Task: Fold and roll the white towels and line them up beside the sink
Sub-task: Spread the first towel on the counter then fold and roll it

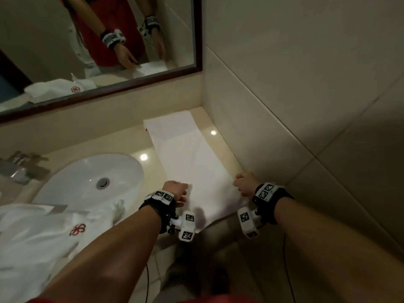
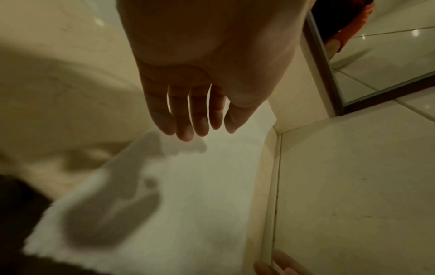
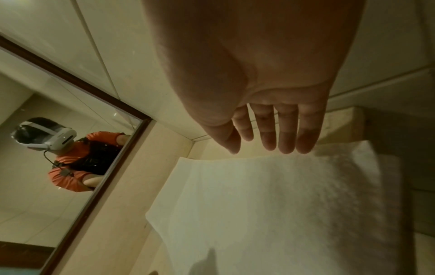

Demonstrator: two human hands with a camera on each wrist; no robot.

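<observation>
The towel (image 1: 192, 162) is soft, limp terry cloth, light enough to lift with fingertips yet with no stiffness of its own, so it should sag, crease and drift out of line wherever it is not held or pressed flat; on the glossy stone counter (image 1: 140, 145) it will probably slide rather than stay put when pushed. The sensible place to take it looks to be the near end, at its two corners or side edges, so that both sides turn over together and the roll stays even. It lies folded into a long strip on the counter just to the right of the sink (image 1: 91, 178), running from the back corner under the mirror (image 1: 98, 51) toward the person, with its near end reaching the counter's front edge and drooping slightly over it. The left hand (image 1: 176, 190) sits over the strip's left edge near that end, and the right hand (image 1: 246, 184) over its right edge, beside the tiled wall (image 1: 306, 106). In the wrist views both hands hang above the cloth with fingers straight and slack, holding nothing; whether the fingertips touch it cannot be told. A second, crumpled pile of white cloth (image 1: 43, 235) with a red emblem lies to the left, in front of the sink.
</observation>
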